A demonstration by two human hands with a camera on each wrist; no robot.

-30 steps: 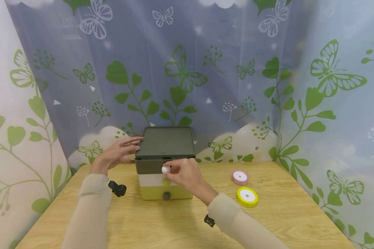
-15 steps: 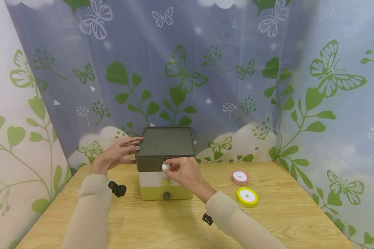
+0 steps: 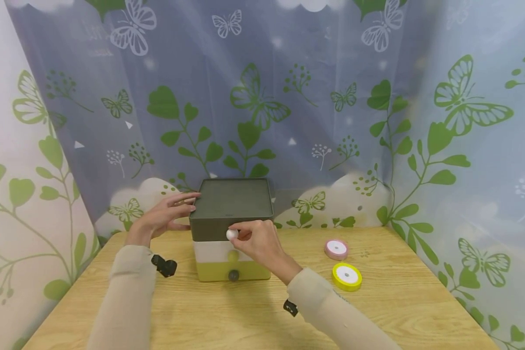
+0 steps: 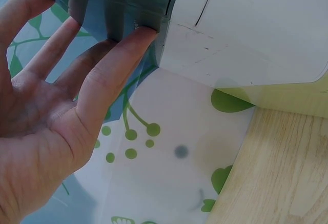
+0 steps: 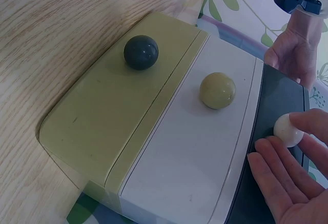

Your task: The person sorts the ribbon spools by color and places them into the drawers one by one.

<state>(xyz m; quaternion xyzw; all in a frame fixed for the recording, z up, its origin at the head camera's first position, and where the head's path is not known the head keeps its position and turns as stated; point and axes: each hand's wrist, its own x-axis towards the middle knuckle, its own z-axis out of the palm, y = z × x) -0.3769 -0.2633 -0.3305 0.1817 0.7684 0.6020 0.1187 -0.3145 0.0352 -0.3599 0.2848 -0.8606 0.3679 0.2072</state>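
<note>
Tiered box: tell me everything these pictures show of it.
The box stands upright near the back of the table. It looks like smooth plastic, with three stacked tiers: dark grey, white, then yellow. Its flat top has a slight rim. Each front bears a round knob: white knob on grey, yellow knob on white, dark knob on yellow. All fronts look closed. Its white side is scuffed. The left hand touches the grey tier's side; the right hand pinches the white knob.

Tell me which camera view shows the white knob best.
The right wrist view: the white knob appears largest there, on the dark gray drawer front, though the right grip partly covers it. The head view shows it small, pinched by that grip; the left wrist view shows none of it.
</note>
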